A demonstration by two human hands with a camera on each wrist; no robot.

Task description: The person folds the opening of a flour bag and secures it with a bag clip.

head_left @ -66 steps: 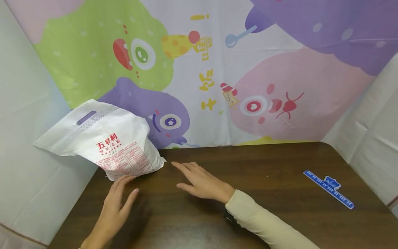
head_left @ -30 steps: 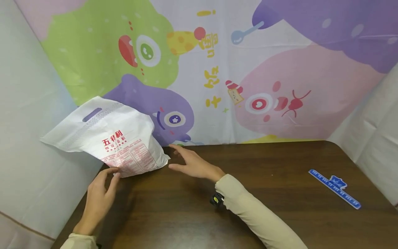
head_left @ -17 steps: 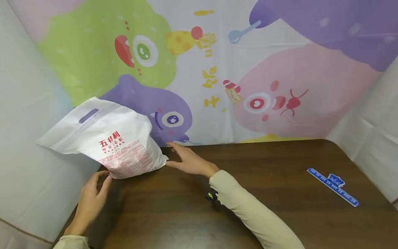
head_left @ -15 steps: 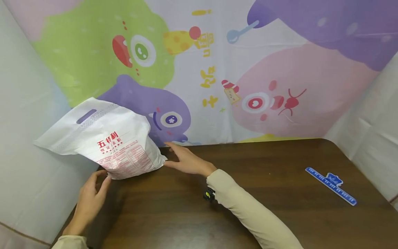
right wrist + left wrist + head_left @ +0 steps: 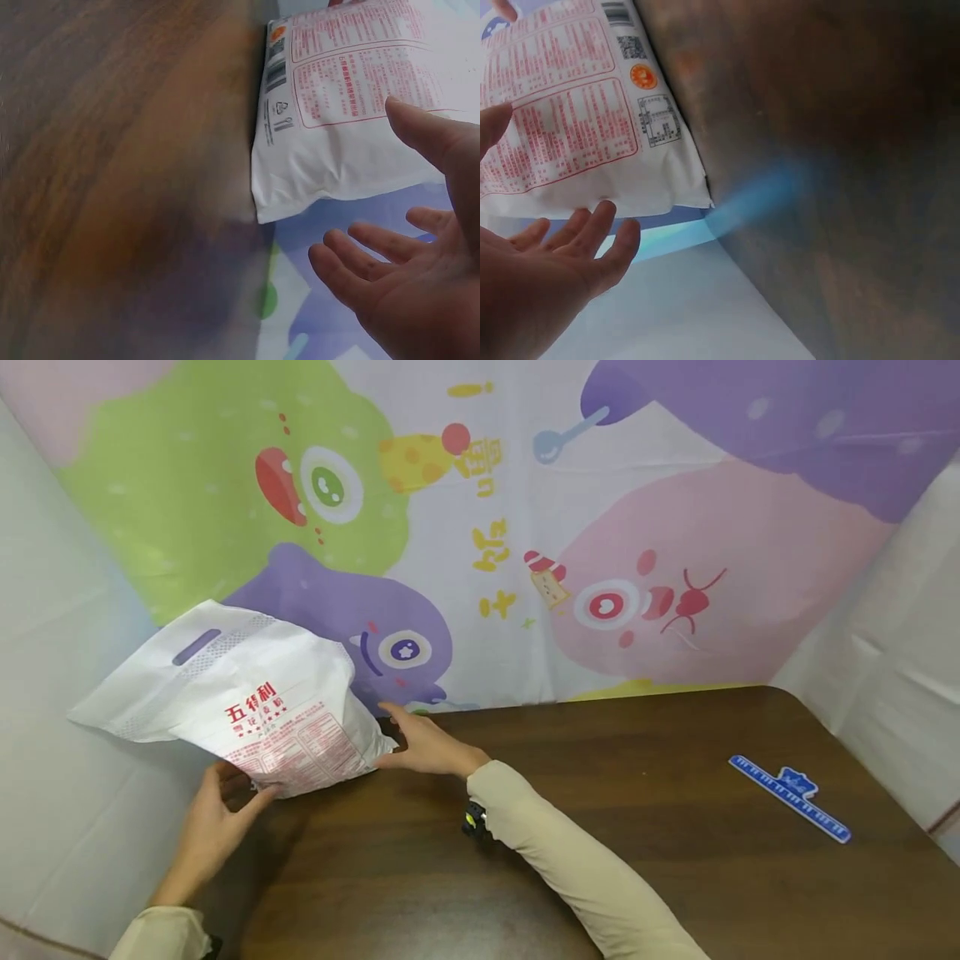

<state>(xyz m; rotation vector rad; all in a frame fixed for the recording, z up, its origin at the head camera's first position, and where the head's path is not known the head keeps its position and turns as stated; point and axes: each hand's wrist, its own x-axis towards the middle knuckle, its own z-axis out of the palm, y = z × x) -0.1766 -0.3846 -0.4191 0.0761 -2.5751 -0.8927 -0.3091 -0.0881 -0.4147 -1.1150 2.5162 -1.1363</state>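
A white bag of flour (image 5: 292, 689) with red print and a cut-out handle leans at the table's back left corner, its base on the tabletop. My left hand (image 5: 210, 818) is at the bag's lower left edge, thumb in front and fingers partly hidden behind it. At the lower right corner is my right hand (image 5: 431, 747), thumb and fingers spread apart. In the left wrist view the fingers of the left hand (image 5: 555, 270) are loosely bent beside the bag (image 5: 570, 120). The right wrist view shows the right hand (image 5: 405, 277) with parted fingers around the bag's side, not gripping.
A long blue clip (image 5: 791, 797) with a piano-key pattern lies on the right of the dark wooden table (image 5: 600, 760). Behind the table hangs a cartoon-printed cloth (image 5: 517, 527). Pale cloth walls (image 5: 60, 802) stand on both sides.
Both hands have come to the bag: the left moved left to its lower left edge, the right moved left and up to its right corner. The bag stays in place as the head view shifts.
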